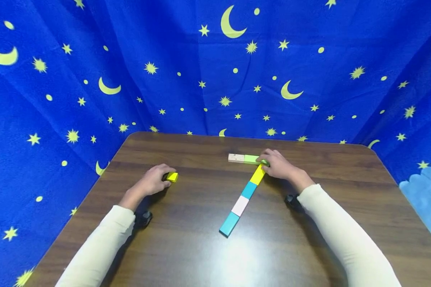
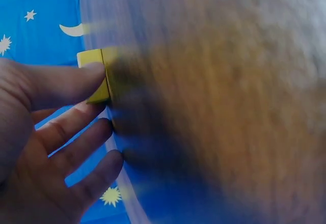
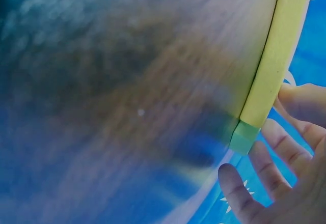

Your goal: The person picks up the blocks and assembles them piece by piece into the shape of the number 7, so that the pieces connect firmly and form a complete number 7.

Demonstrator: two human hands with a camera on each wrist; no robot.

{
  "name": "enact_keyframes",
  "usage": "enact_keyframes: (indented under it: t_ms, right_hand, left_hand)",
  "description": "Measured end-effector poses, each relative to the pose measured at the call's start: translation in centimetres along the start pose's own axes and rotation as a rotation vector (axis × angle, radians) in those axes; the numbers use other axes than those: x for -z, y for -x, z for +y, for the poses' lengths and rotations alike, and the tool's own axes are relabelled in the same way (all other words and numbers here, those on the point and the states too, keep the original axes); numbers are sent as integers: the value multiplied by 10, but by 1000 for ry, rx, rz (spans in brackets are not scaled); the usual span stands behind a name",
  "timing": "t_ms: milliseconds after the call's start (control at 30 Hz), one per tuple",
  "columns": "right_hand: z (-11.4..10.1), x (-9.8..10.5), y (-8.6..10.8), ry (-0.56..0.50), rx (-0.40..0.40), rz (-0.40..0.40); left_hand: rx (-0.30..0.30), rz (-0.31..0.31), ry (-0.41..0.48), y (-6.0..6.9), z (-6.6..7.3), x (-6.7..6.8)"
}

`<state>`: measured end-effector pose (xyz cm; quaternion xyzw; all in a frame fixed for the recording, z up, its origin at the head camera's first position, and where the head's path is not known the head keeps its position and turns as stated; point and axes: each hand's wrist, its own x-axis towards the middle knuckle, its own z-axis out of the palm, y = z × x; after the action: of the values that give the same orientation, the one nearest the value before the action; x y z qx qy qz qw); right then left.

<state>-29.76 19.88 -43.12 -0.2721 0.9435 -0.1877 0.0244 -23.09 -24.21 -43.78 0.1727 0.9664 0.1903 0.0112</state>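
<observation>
My left hand pinches a small yellow block at the table's left side; in the left wrist view the thumb lies across this yellow block. Farther right, my right hand touches the corner where a light green block meets another yellow block. In the right wrist view the thumb and fingers rest along the same side of the yellow block and a green end. A slanting row continues toward me: blue block, pale pink block, teal block.
A bare-wood block adjoins the light green one on its left. The brown wooden table ends at a blue curtain with moons and stars. Something light blue and fluffy is beyond the right edge.
</observation>
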Motion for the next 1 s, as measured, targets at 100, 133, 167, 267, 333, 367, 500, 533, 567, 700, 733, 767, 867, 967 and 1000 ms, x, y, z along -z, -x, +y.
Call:
enact_keyframes:
  t_ms: [100, 133, 167, 267, 333, 367, 500, 533, 567, 700, 733, 767, 867, 967, 1000]
  right_hand:
    - [1, 2, 0, -1, -2, 9]
    - [1, 3, 0, -2, -5, 11]
    - [1, 3, 0, -6, -8, 10]
    - [2, 3, -1, -2, -7, 5]
    - [2, 2, -1, 0, 1, 7]
    - [2, 1, -1, 0, 6, 9]
    - [0, -1, -1, 2, 16, 18]
    - [0, -1, -1, 2, 14, 16]
    - [0, -1, -1, 4, 11, 15]
    - [0, -2, -1, 4, 2, 7]
    - [0, -2, -1, 3, 2, 6]
    - [0, -3, -1, 5, 3, 7]
    - [0, -2, 0, 5, 15, 13]
    - [0, -2, 0, 1, 21, 19]
    - [0, -2, 0, -2, 21, 20]
  left_hand:
    - [-5, 18, -4, -2, 1, 1]
    - [-10, 24, -5, -2, 2, 1]
    - [-10, 27, -5, -2, 2, 2]
    - [-7, 32, -5, -1, 2, 2]
    - [0, 32, -2, 1, 2, 2]
    - [5, 32, -3, 2, 2, 2]
    - [30, 9, -6, 2, 2, 4]
    - [38, 0, -5, 1, 3, 4]
    - [45, -8, -5, 0, 3, 5]
    - [53, -33, -5, -5, 3, 7]
    - [52, -35, -4, -6, 3, 7]
    - [48, -33, -5, -7, 3, 7]
    - [46, -23, -3, -8, 2, 5]
    - [49, -9, 2, -9, 2, 2]
    - [53, -9, 5, -9, 1, 2]
